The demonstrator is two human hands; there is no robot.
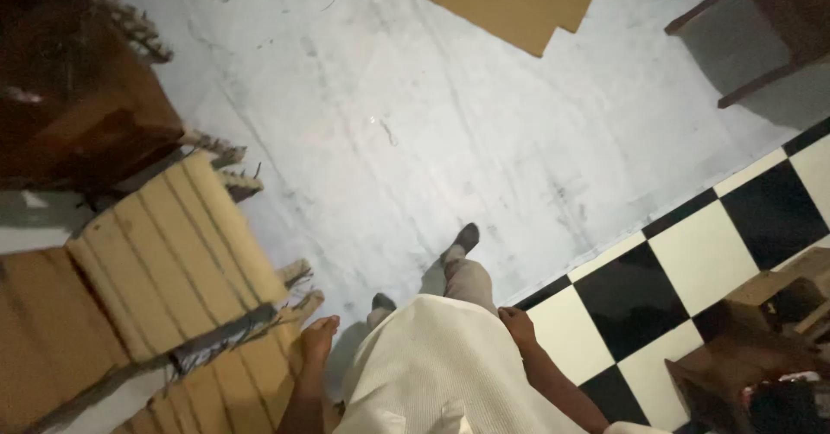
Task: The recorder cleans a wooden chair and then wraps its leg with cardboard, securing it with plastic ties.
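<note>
Floor [415, 114]: pale grey concrete, scuffed, streaked with dark marks. Lower right: black-and-white checkered tiling [692, 261], meeting the concrete along a diagonal edge. Top centre: flat cardboard sheets [510, 2] lying on the concrete. Top right: dark wooden furniture frame [761, 28]. Left: slatted pale wooden panel [164, 252] with frayed edges, beside a dark brown wooden piece [69, 97]. Left hand [318, 337]: empty, fingers loosely apart, just beside the panel's edge. Right hand [517, 323]: empty, fingers loosely curled, hanging over the tiling. Between them: cream ribbed garment [441, 373].
</note>
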